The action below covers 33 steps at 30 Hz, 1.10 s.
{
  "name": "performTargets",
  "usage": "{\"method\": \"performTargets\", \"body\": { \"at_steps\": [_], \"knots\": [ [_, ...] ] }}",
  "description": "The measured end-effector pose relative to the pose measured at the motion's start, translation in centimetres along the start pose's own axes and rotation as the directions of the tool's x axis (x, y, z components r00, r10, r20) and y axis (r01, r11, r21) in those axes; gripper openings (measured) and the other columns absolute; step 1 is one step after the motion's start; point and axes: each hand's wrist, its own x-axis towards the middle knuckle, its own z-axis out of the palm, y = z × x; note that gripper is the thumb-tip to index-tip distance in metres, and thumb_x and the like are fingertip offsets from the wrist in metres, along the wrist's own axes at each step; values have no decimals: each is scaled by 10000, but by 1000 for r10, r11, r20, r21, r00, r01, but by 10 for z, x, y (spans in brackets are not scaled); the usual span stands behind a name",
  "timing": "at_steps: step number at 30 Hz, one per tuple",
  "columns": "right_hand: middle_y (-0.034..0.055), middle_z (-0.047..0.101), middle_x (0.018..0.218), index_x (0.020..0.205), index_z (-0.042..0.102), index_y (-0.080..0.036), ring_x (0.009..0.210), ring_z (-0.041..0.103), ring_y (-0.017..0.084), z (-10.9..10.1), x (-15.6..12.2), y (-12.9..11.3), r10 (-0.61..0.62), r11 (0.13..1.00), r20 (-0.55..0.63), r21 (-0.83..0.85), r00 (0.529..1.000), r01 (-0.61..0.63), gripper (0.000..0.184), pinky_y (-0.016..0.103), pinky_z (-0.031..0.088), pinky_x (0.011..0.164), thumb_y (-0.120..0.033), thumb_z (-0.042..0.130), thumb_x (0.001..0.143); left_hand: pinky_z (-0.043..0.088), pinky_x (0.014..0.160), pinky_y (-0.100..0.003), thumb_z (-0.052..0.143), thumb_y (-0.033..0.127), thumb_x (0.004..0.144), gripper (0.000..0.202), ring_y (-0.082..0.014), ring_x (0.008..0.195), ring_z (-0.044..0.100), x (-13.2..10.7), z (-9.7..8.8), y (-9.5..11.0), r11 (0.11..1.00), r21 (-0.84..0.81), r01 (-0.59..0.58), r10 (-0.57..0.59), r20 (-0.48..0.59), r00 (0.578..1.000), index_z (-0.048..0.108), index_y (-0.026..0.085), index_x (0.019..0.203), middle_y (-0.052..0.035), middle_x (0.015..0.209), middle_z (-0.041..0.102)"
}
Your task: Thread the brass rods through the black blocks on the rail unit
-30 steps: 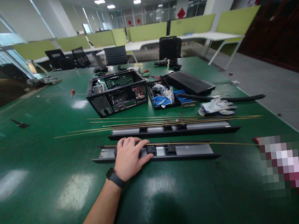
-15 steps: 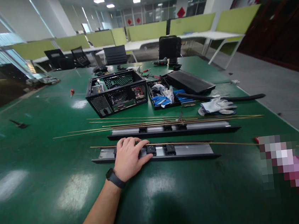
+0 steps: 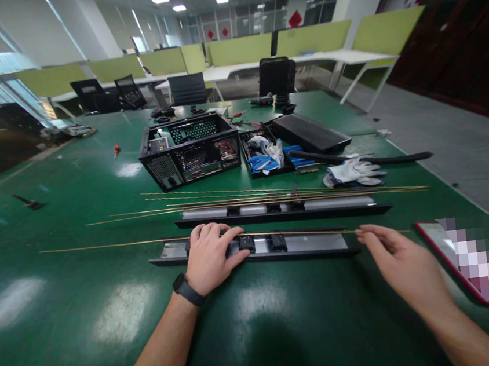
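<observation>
Pinching a thin brass rod (image 3: 115, 245) near its right end, thumb and fingertips closed, with the right hand (image 3: 399, 261). Spanning the near rail (image 3: 316, 243) with the left hand (image 3: 212, 253); cannot tell whether clasping or only pressing. Seemingly partway: rod laid lengthwise along the near rail, jutting past both ends, not yet released. Cannot tell whether threaded through the black blocks (image 3: 279, 242). Beyond, on the worktop (image 3: 305, 310), several loose rods (image 3: 156, 215) along the far rail (image 3: 338, 203), untouched by either hand.

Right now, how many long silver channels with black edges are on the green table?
2: the nearer channel is partly covered by the left hand; the farther channel lies just beyond it. No others show.
</observation>
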Motion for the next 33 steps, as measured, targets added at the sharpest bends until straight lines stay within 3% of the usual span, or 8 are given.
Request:
{"method": "performTargets", "body": {
  "at_steps": [4,8,13,18,23,27,33],
  "knots": [
    [46,796,1075,1158,772,-270,978,760,292,14,-12,-37,-4,997,139,72,990,-6,434,404,562,866,-566,546,935,342,1069,-539,649,571,944,397,-299,1154,579,0,0,0,1000,5,3,-3,3,1000,674,362,1281,-56,1224,694],
    [61,794,1083,1158,765,-240,1013,754,288,27,-18,-62,-109,989,149,112,983,92,403,424,556,947,-495,530,954,349,1064,-530,655,578,938,408,-297,1150,584,0,1,0,1000,10,-1,1,2,1000,673,358,1280,-55,1223,698],
    [65,780,1164,1210,742,-217,1082,742,278,44,-26,-81,-206,967,185,188,961,172,387,436,558,986,-440,526,979,346,1062,-534,649,572,945,397,-298,1156,585,1,1,0,1000,15,-3,3,5,1000,669,360,1281,-55,1225,699],
    [59,780,1167,1213,748,-232,1079,748,272,49,-28,-88,-218,959,205,227,954,170,371,427,561,1002,-436,531,991,339,1065,-547,644,579,948,402,-299,1152,584,1,1,-1,1000,12,-3,3,16,1000,670,353,1279,-61,1226,697],
    [37,792,1116,1156,777,-263,1025,759,273,44,-20,-76,-153,976,176,180,972,121,370,404,568,952,-482,533,986,345,1063,-543,648,575,945,396,-302,1158,583,1,1,-1,1000,10,-1,1,11,1000,672,362,1278,-60,1225,696],
    [48,798,1066,1096,800,-267,982,757,292,33,-7,-43,-22,995,79,102,997,14,397,396,558,898,-547,563,947,346,1065,-542,651,578,941,397,-301,1154,584,0,1,-1,1000,3,-2,2,-3,1000,676,363,1273,-60,1218,699],
    [99,793,1067,1065,809,-238,1022,728,321,-11,22,6,239,971,-16,-8,971,-239,414,414,500,870,-548,569,934,334,1074,-553,654,574,942,400,-304,1168,583,0,1,0,1000,7,4,-4,9,1000,670,364,1282,-59,1228,697]
  ]
}}
